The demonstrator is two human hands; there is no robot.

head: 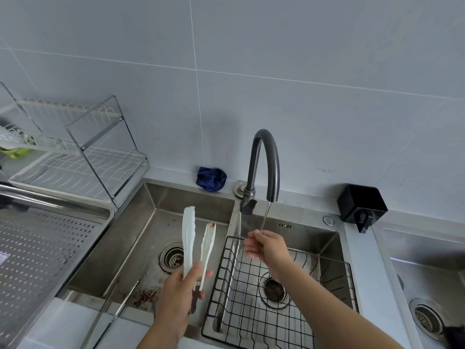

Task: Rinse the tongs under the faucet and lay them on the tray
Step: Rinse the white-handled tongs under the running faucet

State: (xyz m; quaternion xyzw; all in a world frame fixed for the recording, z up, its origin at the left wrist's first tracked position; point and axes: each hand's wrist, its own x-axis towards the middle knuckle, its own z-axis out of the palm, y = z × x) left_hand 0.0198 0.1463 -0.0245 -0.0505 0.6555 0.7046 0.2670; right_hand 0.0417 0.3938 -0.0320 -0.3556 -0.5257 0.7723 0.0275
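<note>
Tongs (198, 245): white, arms splayed apart and pointing up, a brown smear at the right tip; held over the left sink basin, clear of the water.
Left hand (181, 295): fingers clenched around the tongs' dark handle end.
Right hand (264, 245): fingers loose and spread, grasping nothing, directly under the stream.
Faucet (264, 162): dark gooseneck, running a thin stream into the right basin.
Sink (151, 222): stainless, brown crumbs near the left drain; a black wire basket (264, 311) sits in the right basin.
Tray (37, 248): perforated steel, left of the sink.
Room: grey wall tiles, white dish rack (83, 152) at left, blue cloth (211, 178) behind the sink, black box (361, 206) on the right.
</note>
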